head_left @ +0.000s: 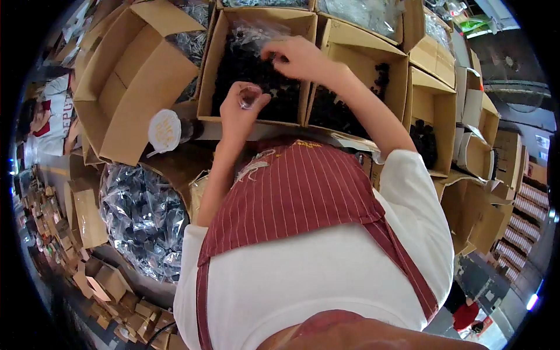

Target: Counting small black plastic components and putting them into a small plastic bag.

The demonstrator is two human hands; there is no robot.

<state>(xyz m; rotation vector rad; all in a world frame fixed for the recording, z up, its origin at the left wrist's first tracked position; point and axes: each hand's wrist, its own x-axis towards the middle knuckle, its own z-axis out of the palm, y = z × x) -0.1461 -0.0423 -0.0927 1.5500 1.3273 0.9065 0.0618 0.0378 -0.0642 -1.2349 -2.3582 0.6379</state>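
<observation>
My left hand (236, 111) is closed around a small clear plastic piece with a round mouth (249, 97), held above the near edge of a cardboard box. Whether it is a bag or a cup I cannot tell. Inside that box (208, 70) lie many small black parts (283, 96), with a crumpled clear plastic bag (256, 32) over the far part. My right hand (297, 57) reaches in from the right above the black parts, close to the bag. Its fingers are curled together, and what they pinch, if anything, is hidden.
To the right stand another box (361, 46) of black parts and a narrower one (434, 111). An emptied-looking box (125, 87) leans at left, near a lidded cup (166, 131). Below it sits a container of bagged dark parts (143, 219). A person (52, 116) is at far left.
</observation>
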